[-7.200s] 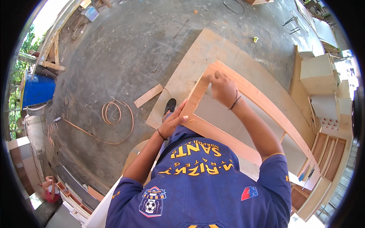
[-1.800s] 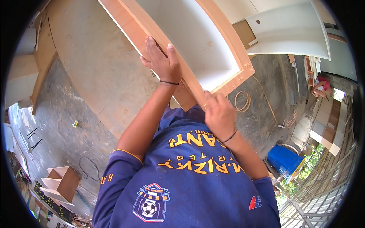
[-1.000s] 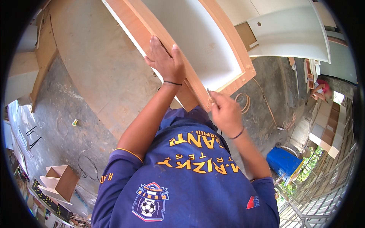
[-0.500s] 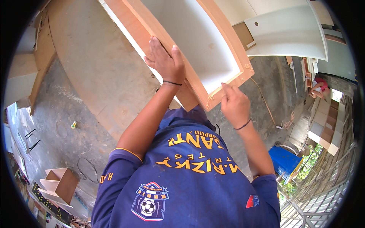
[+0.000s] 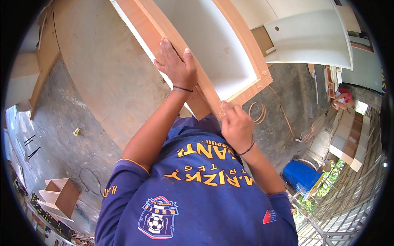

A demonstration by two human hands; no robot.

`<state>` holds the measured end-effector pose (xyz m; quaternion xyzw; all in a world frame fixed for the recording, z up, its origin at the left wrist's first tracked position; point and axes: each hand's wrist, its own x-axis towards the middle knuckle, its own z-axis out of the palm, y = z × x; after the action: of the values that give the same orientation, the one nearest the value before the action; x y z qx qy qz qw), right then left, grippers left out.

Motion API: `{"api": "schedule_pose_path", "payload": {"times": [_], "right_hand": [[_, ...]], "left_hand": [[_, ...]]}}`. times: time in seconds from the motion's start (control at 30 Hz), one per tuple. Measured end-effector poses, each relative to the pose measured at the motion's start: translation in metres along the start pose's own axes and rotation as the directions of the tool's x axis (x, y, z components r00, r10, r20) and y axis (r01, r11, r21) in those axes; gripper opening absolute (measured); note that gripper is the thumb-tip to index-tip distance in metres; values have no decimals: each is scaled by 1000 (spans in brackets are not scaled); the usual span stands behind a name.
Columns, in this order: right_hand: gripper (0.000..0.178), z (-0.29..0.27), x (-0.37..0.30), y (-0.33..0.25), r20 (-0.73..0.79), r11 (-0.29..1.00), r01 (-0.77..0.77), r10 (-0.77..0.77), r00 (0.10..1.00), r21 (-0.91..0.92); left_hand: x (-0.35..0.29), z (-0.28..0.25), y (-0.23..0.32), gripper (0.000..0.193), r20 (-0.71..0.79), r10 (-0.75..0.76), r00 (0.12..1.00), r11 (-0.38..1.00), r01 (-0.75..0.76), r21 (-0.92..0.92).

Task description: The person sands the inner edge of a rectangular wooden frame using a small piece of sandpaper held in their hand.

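A long open-topped wooden box [image 5: 259, 49] with a white inside and light brown edges stands in front of me. My left hand [image 5: 177, 65] lies flat on its left edge, fingers stretched and thumb apart. At the near corner my right hand [image 5: 237, 125] is closed, fingers curled against the near edge. Whatever it may hold is hidden. Small wood shavings [image 5: 221, 110] lie on that corner, with more on the right corner. A thin, light brown curled strip [image 5: 257, 112] shows just right of my right hand; whether it joins the hand I cannot tell.
White panels [image 5: 312, 37] stand beyond the box on the right. A cable [image 5: 283, 108] runs over the concrete floor. A blue container [image 5: 303, 176] stands at lower right, and a small shelf unit [image 5: 59, 197] at lower left. Another person [image 5: 342, 98] sits far right.
My right hand has moved left along the near edge to the near corner. The curled strip now shows beside it. My left hand keeps its place on the left edge.
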<state>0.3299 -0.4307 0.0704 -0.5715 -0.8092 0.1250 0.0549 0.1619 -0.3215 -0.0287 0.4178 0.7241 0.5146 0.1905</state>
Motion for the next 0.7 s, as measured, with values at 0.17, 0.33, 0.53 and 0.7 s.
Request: {"api": "schedule_pose_path", "payload": {"times": [0.17,0.33,0.53,0.7], "right_hand": [[38,-16,16,26,-38,997,-70,71,997,26],[36,0,-2,-4,-31,990,-95,98,995,101],[36,-9,9,19,-21,993,-95,97,995,71],[35,3,0,10,-106,979,-33,56,993,203]], "left_hand": [[1,-1,1,68,7,-13,1000,1000,13,11],[1,2,1,69,4,-1,1000,1000,1,-4],[3,2,1,69,12,-6,1000,1000,6,5],[-1,1,0,69,10,-2,1000,1000,2,5]]}}
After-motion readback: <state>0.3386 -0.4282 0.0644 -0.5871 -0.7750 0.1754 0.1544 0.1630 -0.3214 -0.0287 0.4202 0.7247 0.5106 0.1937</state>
